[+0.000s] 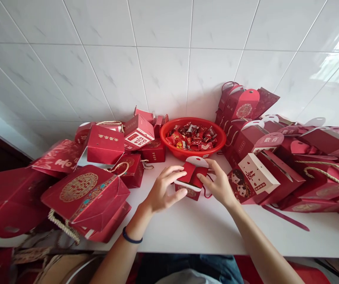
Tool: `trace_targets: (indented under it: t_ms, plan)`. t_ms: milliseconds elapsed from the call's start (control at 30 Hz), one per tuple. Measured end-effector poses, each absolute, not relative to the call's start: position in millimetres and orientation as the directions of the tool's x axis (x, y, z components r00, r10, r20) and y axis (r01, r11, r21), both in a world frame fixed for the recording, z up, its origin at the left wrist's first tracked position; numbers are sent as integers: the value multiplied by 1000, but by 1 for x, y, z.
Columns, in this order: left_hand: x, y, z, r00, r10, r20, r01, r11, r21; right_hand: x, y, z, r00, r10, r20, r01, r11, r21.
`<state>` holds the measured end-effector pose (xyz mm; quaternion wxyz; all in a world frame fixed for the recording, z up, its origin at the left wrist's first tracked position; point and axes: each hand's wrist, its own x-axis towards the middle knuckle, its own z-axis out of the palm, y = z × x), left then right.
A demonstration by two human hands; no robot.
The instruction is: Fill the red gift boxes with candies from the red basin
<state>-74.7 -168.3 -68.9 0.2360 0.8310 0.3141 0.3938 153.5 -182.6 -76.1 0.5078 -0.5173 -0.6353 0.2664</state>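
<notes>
In the head view, your forearms [118,252] extend over the front edge of the table [199,232], angled inward; your left hand [165,187] is open, fingers bent and thumb apart, at the left of the small red box [190,177], which stands mid-table before the red basin [171,149]; your right hand [219,185] lays its thumb over the box's top, whether gripping you cannot tell

A single head-worn view is taken from above and behind the fingers [179,195], directed forward and downward at near range; the tiled wall [163,71] is included beyond them.
</notes>
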Motion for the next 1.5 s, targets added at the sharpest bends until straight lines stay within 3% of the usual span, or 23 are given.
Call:
trace_targets:
  t_ms: [100, 433, 600, 733, 900, 1000, 1233, 1500]
  plan:
    - [-76, -169, -67, 541, 684, 490, 313, -704, 637, 156, -184, -77, 23, 943, 331, 371, 300, -879]
    - [-65, -167, -73, 342, 724, 599, 366, -690, 624, 155, -190, -67, -144, 936, 322, 287, 351, -891]
    - [-66, -166, -74, 431, 772, 467, 390, -626, 675, 153, -189, -67, -125, 942, 310, 253, 332, -909]
    - [-65, -165, -74, 395, 808, 438, 380, -578, 722, 157, -189, -74, -3, 970, 243, 332, 230, -915]
    - [-64, -164, -77, 337, 813, 475, 404, -581, 707, 164, -193, -82, -75, 991, 111, 485, 133, -864]
    - [-62, -165, -78, 306, 815, 492, 450, -579, 679, 165, -195, -81, -58, 997, 52, 488, 74, -870]
    - [-64, -166, -74, 259, 850, 459, 559, -519, 646, 171, -214, -39, -16, 991, 136, 270, 135, -953]
    - [-59, -165, -56, 138, 918, 373, 370, -397, 840, 171, -212, -12, -45, 961, 272, 210, 275, -938]
